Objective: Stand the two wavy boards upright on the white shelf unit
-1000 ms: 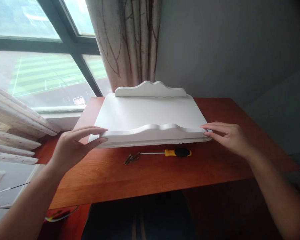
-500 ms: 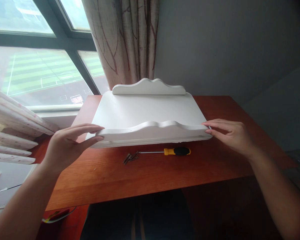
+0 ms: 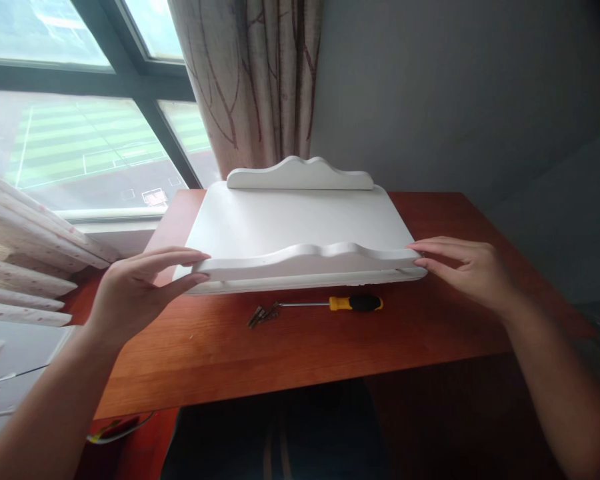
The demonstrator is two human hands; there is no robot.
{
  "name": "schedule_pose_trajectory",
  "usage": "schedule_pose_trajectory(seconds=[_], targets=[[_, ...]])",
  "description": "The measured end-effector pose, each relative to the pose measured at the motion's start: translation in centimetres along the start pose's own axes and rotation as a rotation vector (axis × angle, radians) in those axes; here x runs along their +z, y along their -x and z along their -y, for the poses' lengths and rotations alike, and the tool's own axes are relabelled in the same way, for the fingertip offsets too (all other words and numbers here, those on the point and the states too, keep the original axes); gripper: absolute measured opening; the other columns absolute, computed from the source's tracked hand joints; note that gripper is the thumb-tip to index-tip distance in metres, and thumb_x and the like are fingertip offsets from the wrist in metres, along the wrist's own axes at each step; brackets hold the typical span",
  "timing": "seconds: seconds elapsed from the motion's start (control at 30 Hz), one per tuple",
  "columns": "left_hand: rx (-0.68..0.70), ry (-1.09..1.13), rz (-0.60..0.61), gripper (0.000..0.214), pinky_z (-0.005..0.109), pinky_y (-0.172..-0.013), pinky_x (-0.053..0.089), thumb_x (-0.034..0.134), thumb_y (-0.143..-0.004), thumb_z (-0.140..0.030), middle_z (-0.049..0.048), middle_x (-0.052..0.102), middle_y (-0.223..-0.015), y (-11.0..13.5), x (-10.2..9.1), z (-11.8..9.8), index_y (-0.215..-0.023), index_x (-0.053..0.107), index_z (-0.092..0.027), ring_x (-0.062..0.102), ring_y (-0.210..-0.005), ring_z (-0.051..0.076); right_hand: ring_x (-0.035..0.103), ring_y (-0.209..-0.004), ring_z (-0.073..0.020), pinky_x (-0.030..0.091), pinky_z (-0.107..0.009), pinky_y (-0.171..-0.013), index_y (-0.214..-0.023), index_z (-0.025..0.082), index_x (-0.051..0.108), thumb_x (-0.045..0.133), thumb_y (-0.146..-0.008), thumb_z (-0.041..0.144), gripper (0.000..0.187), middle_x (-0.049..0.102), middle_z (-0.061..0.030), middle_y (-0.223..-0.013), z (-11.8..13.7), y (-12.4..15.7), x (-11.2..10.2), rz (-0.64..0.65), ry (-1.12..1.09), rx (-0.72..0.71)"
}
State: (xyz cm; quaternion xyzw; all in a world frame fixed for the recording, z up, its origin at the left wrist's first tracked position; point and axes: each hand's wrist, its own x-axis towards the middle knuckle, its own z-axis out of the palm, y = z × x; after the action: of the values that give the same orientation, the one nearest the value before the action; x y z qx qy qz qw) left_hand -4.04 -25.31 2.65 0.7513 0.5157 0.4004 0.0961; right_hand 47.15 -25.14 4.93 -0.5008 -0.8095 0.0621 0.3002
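Observation:
Between my two hands is a white board with a wavy top edge (image 3: 305, 259), held level along the near side of a flat white panel (image 3: 300, 217). My left hand (image 3: 140, 287) pinches its left end, thumb below and fingers above. At the other end, my right hand (image 3: 463, 267) grips the board between thumb and fingertips. A narrow gap shows between this board and the panel's near edge, with a small peg-like bit near the right end. A matching wavy board (image 3: 300, 175) stands upright along the panel's far edge.
On the brown wooden table (image 3: 205, 367), a yellow and black screwdriver (image 3: 356, 303) lies in front of the panel. Several small brown pegs or screws (image 3: 263, 315) are heaped at its tip. Behind are a curtain (image 3: 270, 87), a window and a grey wall.
The near wavy board has risen slightly at its right end, and the gap beneath it is a little wider. Both hands keep hold of it; the view has shifted slightly.

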Motion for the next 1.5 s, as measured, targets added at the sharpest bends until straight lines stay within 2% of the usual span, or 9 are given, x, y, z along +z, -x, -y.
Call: schedule_pose_trajectory(seconds=[0.17, 0.4, 0.63, 1.0, 1.13, 1.27, 1.5], targets=[[-0.029, 0.026, 0.016, 0.022, 0.037, -0.091, 0.057, 0.078, -0.079, -0.034, 0.0006, 0.077, -0.102, 0.1, 0.2, 0.5, -0.100, 0.077, -0.026, 0.072, -0.092, 0.020, 0.073, -0.099, -0.0236, 0.060, -0.039, -0.094, -0.108, 0.029, 0.077, 0.068, -0.089, 0.033, 0.021, 0.076, -0.0010, -0.109, 0.3, 0.0, 0.0, 0.013, -0.007, 0.023], [-0.035, 0.045, 0.023, 0.023, 0.036, -0.091, 0.057, 0.078, -0.080, -0.035, 0.0013, 0.077, -0.102, 0.3, 0.5, 0.8, -0.100, 0.076, -0.024, 0.072, -0.091, 0.019, 0.073, -0.099, -0.0224, 0.060, -0.036, -0.091, -0.108, 0.027, 0.077, 0.068, -0.089, 0.034, 0.022, 0.076, -0.0015, -0.109, -0.1, 0.2, 0.6, 0.022, -0.001, 0.039], [-0.017, 0.012, 0.018, 0.024, 0.038, -0.090, 0.057, 0.078, -0.080, -0.035, 0.0024, 0.077, -0.102, 0.3, 0.6, 0.6, -0.100, 0.076, -0.023, 0.071, -0.090, 0.020, 0.073, -0.101, -0.0227, 0.060, -0.036, -0.089, -0.107, 0.027, 0.077, 0.067, -0.090, 0.032, 0.020, 0.075, -0.0020, -0.112, -0.4, 0.6, 1.2, 0.057, 0.003, 0.054], [0.099, -0.077, 0.024, 0.019, 0.027, -0.076, 0.056, 0.078, -0.082, -0.031, 0.0007, 0.077, -0.095, 0.4, 0.7, 0.4, -0.098, 0.075, -0.022, 0.070, -0.079, 0.015, 0.073, -0.100, -0.0238, 0.061, -0.036, -0.085, -0.106, 0.027, 0.077, 0.066, -0.090, 0.035, 0.021, 0.076, -0.0025, -0.111, -0.4, 0.6, 1.2, 0.053, -0.008, 0.058], [0.088, -0.056, 0.035, 0.019, 0.026, -0.078, 0.056, 0.077, -0.082, -0.032, 0.0014, 0.077, -0.095, 0.5, 0.9, 0.5, -0.098, 0.075, -0.021, 0.069, -0.079, 0.014, 0.073, -0.102, -0.0237, 0.061, -0.036, -0.086, -0.106, 0.026, 0.077, 0.066, -0.090, 0.036, 0.022, 0.076, -0.0030, -0.112, -0.5, 0.6, 1.2, 0.061, -0.012, 0.067], [0.048, -0.025, 0.045, 0.019, 0.025, -0.071, 0.054, 0.075, -0.084, -0.031, 0.0023, 0.076, -0.093, 0.6, 1.1, 0.4, -0.099, 0.075, -0.020, 0.067, -0.075, 0.013, 0.073, -0.100, -0.0243, 0.062, -0.038, -0.085, -0.108, 0.028, 0.077, 0.066, -0.090, 0.037, 0.023, 0.076, -0.0027, -0.111, -0.8, 0.7, 1.5, 0.058, -0.012, 0.062], [0.051, -0.035, 0.048, 0.019, 0.026, -0.073, 0.054, 0.073, -0.085, -0.031, 0.0029, 0.075, -0.094, 0.7, 1.2, 0.1, -0.100, 0.074, -0.020, 0.066, -0.077, 0.013, 0.072, -0.101, -0.0243, 0.060, -0.040, -0.087, -0.115, 0.029, 0.073, 0.063, -0.092, 0.037, 0.027, 0.075, -0.0036, -0.112, -1.2, 1.2, 2.0, 0.048, -0.006, 0.049]])
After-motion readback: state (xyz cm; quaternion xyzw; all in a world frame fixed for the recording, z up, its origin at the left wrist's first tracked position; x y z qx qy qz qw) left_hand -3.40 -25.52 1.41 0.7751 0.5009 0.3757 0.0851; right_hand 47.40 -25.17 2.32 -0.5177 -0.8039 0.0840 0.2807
